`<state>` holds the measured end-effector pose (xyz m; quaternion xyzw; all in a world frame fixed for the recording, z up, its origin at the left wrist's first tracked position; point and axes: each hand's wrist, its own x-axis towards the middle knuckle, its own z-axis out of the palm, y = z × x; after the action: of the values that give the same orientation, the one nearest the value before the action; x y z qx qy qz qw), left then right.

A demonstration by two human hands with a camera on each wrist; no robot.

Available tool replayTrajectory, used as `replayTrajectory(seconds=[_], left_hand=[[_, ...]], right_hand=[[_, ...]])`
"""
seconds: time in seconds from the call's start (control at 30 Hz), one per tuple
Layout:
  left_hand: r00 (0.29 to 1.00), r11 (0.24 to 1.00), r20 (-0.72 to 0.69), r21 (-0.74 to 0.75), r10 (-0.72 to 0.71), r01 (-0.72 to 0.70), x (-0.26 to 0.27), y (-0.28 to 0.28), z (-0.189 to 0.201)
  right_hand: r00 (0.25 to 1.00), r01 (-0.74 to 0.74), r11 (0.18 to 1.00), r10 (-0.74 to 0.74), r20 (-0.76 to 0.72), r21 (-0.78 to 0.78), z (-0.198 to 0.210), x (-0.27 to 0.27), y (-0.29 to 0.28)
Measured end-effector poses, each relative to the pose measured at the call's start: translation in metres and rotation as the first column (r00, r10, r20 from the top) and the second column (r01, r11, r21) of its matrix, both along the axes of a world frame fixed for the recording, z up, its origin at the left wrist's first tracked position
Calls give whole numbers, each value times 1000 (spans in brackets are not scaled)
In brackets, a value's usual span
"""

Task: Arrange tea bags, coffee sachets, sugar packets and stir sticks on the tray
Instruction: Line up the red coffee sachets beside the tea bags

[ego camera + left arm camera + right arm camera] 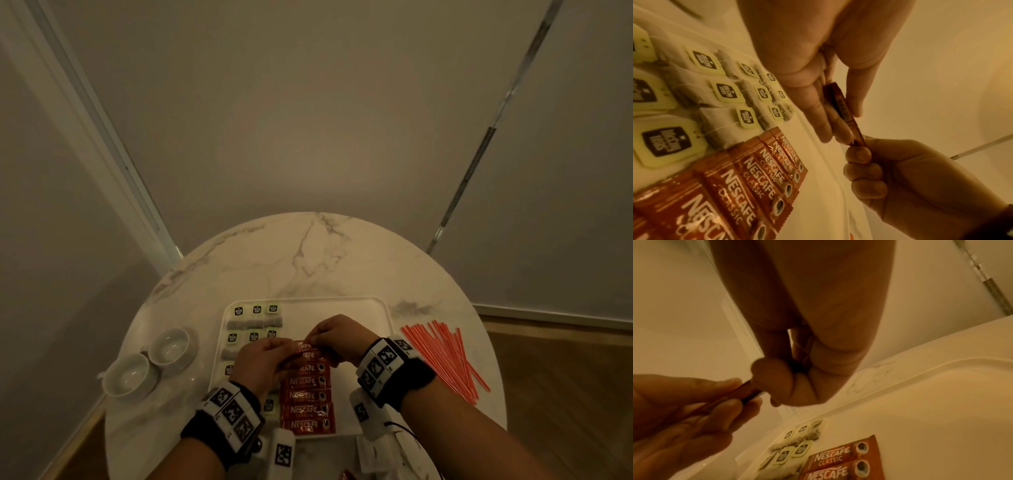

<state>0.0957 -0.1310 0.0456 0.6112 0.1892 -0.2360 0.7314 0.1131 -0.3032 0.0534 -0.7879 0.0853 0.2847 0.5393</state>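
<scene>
Head view: left hand (262, 356) and right hand (334, 334) each pinch one red foil coffee sachet (303, 346) above the white rectangular tray (376, 305); next, probably lay it at the column's twelve-o'clock end.

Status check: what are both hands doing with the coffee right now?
Left hand and right hand pinch one coffee sachet by its ends, held above the sachet row on the tray. Stir sticks still off-tray. Nothing blocking.

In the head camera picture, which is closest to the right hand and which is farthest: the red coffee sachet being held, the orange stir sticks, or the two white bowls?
1. Red coffee sachet: pinched by the right hand.
2. Orange stir sticks: on the table, to its right.
3. Two white bowls: far left, beyond the white tray.
</scene>
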Motion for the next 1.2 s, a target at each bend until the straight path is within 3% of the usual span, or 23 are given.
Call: replayTrajectory(seconds=[0.27,0.37,0.6,0.93,1.2], left_hand=[[995,994,-35,54,-91,93,9,2,-11],[999,1000,-46,-13,-22,22,12,2,-12],[990,990,11,20,138,-138,21,3,-18],[990,987,73,93,123,-130,35,3,-34],[962,958,38,93,270,-272,41,21,-35]], right_hand=[[991,-125,990,128,46,-64,-5,4,-1],[988,-147,987,150,46,-63,-3,14,-6],[983,-183,980,185,7,-83,-2,37,-14],[930,-316,918,350,113,-240,-2,56,2],[964,-196,897,250,88,-397,-25,82,5]])
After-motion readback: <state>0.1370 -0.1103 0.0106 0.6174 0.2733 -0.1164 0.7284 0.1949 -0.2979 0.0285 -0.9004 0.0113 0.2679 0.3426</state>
